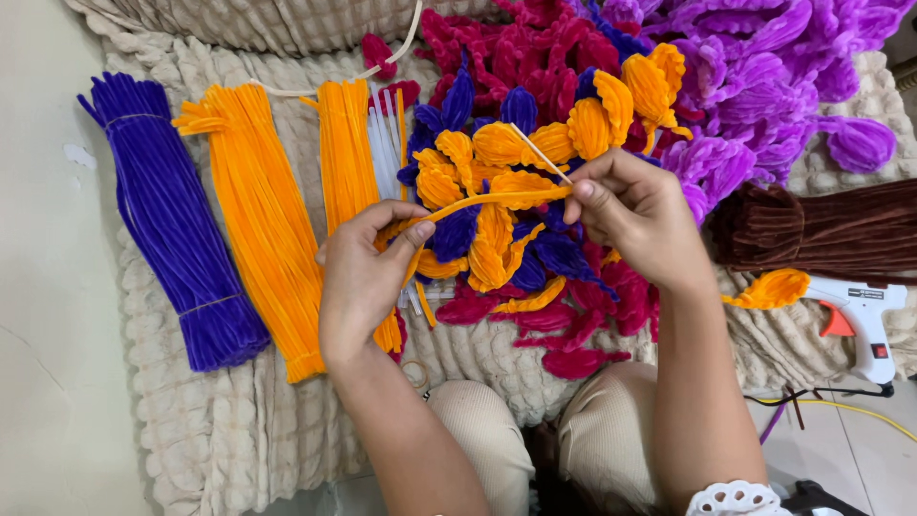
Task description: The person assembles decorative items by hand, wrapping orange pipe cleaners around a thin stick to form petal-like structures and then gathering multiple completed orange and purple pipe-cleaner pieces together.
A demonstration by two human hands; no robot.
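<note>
An orange fuzzy wire [497, 201] stretches between my two hands above a heap of finished petals. My left hand [368, 272] pinches its left end between thumb and fingers. My right hand [635, 215] grips its right end and also holds a thin pale stick [537, 150] that points up and left. Under the wire lie orange petals [497, 153], dark blue petals [559, 253] and crimson petals [573, 334], all bent from fuzzy wire.
On the cream blanket [239, 420] lie a blue wire bundle [172, 225], two orange bundles [263, 225], a brown bundle [821, 229], a purple petal heap [764, 76] and thin white sticks [384, 143]. A white glue gun [864, 320] rests at right beside one orange petal [776, 289].
</note>
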